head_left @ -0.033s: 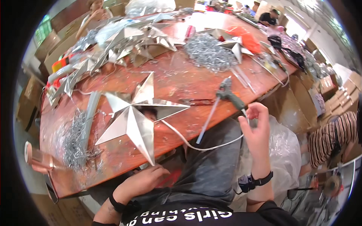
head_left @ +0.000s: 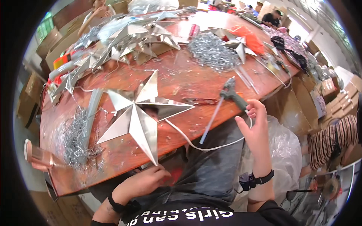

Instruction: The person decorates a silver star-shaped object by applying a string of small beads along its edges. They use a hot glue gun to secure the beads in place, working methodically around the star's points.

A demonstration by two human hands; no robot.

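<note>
A large silver five-pointed star (head_left: pixel 144 113) lies on the worn red-brown table, its lowest point reaching over the near edge. My left hand (head_left: pixel 145 183) is just below that point, over my lap, fingers loosely bent and seemingly holding nothing; whether a fingertip touches the star is unclear. At the table's right edge rests a dark green glue gun (head_left: pixel 234 97) with a clear glue stick (head_left: pixel 210 121) jutting toward me. My right hand (head_left: pixel 257 122) is beside the end of its handle, open, thumb apart from the curled fingers. A white cord (head_left: pixel 218 148) loops from the star's side toward this hand.
Silver tinsel (head_left: pixel 75 141) and a clear strip (head_left: pixel 92 116) lie left of the star. More silver stars (head_left: pixel 132 35) and a tinsel heap (head_left: pixel 213 51) cover the far side. A copper-coloured roll (head_left: pixel 37 160) is at the left corner. Other people sit at the far side; cartons (head_left: pixel 298 103) stand right.
The whole view has shifted slightly. My right thumb has moved a little away from the fingers. Star and glue gun stay where they were on the table.
</note>
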